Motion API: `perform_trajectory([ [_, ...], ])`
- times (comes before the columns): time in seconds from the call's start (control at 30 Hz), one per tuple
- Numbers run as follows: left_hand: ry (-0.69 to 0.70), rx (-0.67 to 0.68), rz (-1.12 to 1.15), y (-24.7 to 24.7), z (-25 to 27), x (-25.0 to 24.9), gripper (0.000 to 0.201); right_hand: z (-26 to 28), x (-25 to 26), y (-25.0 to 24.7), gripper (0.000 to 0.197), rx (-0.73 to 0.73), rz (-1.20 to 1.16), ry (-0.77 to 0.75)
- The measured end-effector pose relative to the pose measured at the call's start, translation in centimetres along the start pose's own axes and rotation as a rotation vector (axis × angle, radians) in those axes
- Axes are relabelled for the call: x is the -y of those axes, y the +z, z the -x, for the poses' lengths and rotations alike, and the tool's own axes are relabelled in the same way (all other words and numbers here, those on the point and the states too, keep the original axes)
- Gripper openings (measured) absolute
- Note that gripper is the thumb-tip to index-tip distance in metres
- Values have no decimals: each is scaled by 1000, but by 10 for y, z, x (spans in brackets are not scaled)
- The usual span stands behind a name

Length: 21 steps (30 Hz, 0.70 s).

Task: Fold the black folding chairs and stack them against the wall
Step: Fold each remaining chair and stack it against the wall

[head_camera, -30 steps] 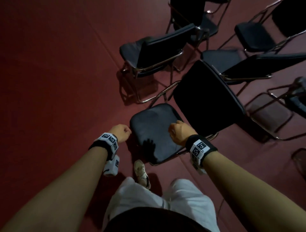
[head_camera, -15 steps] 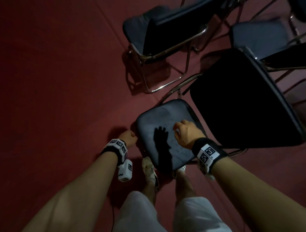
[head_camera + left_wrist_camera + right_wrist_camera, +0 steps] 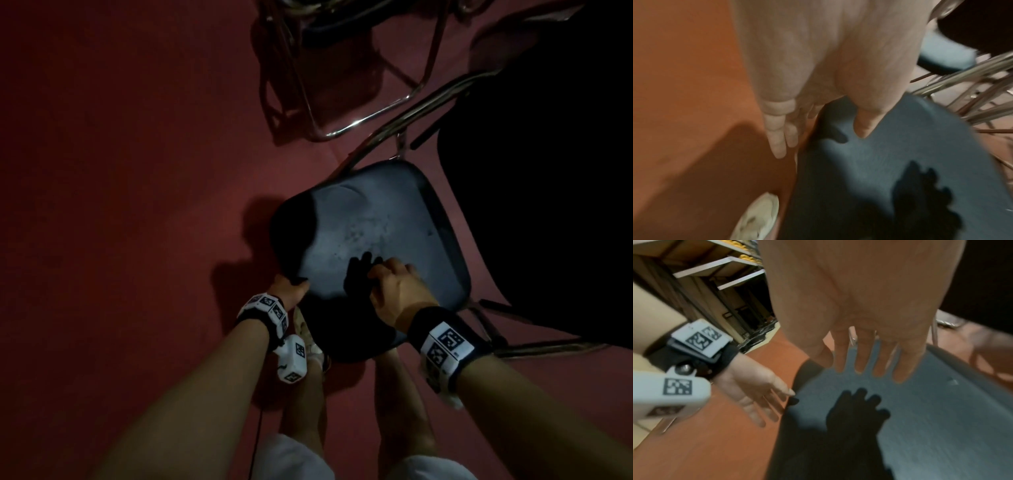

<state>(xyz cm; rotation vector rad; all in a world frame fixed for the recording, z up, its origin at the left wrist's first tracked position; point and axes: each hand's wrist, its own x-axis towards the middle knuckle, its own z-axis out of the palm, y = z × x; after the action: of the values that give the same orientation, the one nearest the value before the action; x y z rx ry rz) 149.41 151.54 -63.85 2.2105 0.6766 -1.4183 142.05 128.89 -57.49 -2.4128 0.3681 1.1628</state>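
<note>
Chair: a black folding chair with a padded seat (image 3: 373, 240) and shiny metal legs stands open on the dark red floor (image 3: 120, 171), right in front of the person.
Back: the chair's black backrest (image 3: 548, 205) is up, on the right of the seat.
Left hand: the left hand (image 3: 289, 291) is at the seat's left edge, thumb on top, fingers straight down beside it.
Right hand: the right hand (image 3: 397, 291) is over the near part of the seat, fingers straight and a little spread. I cannot tell if it touches.
Shoe: a white shoe (image 3: 308, 337) is under the seat's near edge.
Other chair: another metal-legged chair (image 3: 342, 27) stands farther off.
</note>
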Motion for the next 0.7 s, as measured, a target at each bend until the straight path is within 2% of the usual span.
perform_trajectory([
  [0.1, -33, 41, 159, 20, -28, 5, 78, -16, -15, 13, 60, 10, -43, 64],
  [0.2, -83, 1, 393, 39, -81, 27, 108, -42, -39, 37, 80, 28, -68, 82],
  [0.23, -110, -25, 446, 50, -97, 34, 118, -50, -48, 47, 81, 53, -83, 99],
  [0.3, -137, -25, 490, 50, -96, 34, 128, -54, -50, 58, 71, 114, -96, 118],
  [0.33, -158, -29, 471, 52, -84, 26, 127, -54, -50, 62, 66, 122, -92, 143],
  [0.43, -158, -40, 437, 53, -77, 22, 105, -55, -47, 67, 61, 72, -89, 168],
  [0.53, -153, -82, 415, 55, -81, 23, 104, -53, -47, 46, 60, 96, -180, 83],
  [0.6, -139, -78, 361, 55, -83, 23, 112, -45, -48, 10, 56, 9, -234, 40],
  [0.67, -126, -59, 333, 55, -84, 26, 125, -30, -51, -38, 53, -254, -250, -14],
  [0.7, -118, -62, 336, 55, -85, 24, 123, -19, -54, -64, 51, -403, -223, -53],
])
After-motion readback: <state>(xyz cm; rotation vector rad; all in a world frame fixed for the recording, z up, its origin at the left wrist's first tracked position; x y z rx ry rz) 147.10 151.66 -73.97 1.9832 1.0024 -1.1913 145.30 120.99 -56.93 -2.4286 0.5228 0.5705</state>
